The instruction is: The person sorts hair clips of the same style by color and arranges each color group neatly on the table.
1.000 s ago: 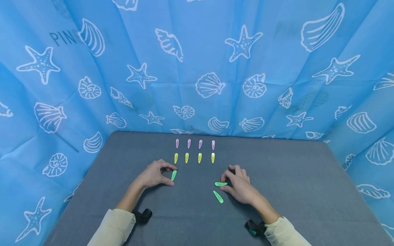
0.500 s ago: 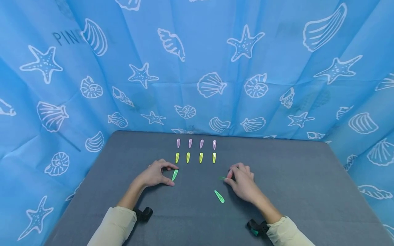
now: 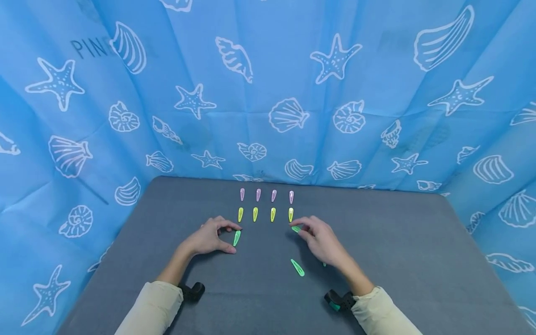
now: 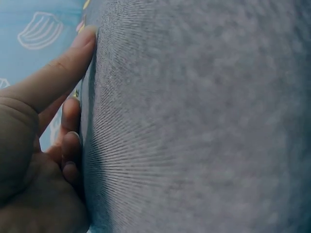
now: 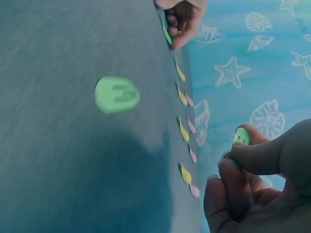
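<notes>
My left hand (image 3: pixel 209 237) rests on the grey table with index finger and thumb at the two ends of a green snap hair clip (image 3: pixel 237 238), holding it. That clip is hidden in the left wrist view, where the thumb (image 4: pixel 58 73) presses along the cloth. My right hand (image 3: pixel 320 239) pinches a second green hair clip (image 5: pixel 241 136) between thumb and index finger, near the right end of the yellow row. Another green hair clip (image 3: pixel 298 267) lies slanted on the table, nearer the front. A small green bit (image 3: pixel 324 264) shows beside the right wrist.
Several yellow hair clips (image 3: pixel 255 214) lie in a row beyond the hands. Behind them runs a row of several purple ones (image 3: pixel 258 195). A blue curtain (image 3: pixel 251 93) with shell prints hangs behind the grey table (image 3: pixel 389 232).
My right hand has moved forward and left with its green hair clip, toward the yellow row. The left hand stays in place on its clip. A green bit has appeared by the right wrist.
</notes>
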`<state>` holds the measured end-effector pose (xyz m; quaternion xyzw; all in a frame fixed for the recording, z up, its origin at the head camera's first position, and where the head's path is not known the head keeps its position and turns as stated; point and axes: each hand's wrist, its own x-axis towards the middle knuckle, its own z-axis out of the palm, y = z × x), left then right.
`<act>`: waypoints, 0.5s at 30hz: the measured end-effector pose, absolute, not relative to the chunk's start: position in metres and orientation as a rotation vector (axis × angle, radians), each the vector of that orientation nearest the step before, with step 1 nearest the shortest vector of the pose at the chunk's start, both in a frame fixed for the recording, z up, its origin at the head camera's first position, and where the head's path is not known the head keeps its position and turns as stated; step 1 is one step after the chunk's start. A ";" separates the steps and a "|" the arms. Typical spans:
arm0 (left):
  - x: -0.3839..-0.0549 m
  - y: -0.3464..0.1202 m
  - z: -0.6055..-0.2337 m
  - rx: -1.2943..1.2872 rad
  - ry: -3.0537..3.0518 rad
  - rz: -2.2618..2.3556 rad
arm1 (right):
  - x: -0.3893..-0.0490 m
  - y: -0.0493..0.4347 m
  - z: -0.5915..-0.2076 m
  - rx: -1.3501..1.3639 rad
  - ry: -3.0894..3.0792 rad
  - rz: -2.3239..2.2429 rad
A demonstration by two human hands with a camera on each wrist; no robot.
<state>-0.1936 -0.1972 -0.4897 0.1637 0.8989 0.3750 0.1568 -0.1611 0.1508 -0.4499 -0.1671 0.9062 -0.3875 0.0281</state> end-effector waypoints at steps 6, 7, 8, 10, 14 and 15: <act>-0.193 -0.198 -0.491 0.477 2.575 1.064 | -0.166 0.126 -0.449 -0.394 2.645 -1.366; -0.194 -0.198 -0.491 0.477 2.576 1.065 | -0.167 0.121 -0.449 -0.375 2.624 -1.388; -0.194 -0.198 -0.491 0.478 2.576 1.066 | -0.168 0.117 -0.450 -0.376 2.613 -1.399; -0.194 -0.198 -0.491 0.481 2.580 1.064 | -0.170 0.109 -0.452 -0.396 2.624 -1.386; -0.194 -0.199 -0.492 0.485 2.591 1.058 | -0.174 0.092 -0.455 -0.474 2.671 -1.318; -0.194 -0.199 -0.492 0.485 2.593 1.056 | -0.175 0.088 -0.456 -0.485 2.675 -1.301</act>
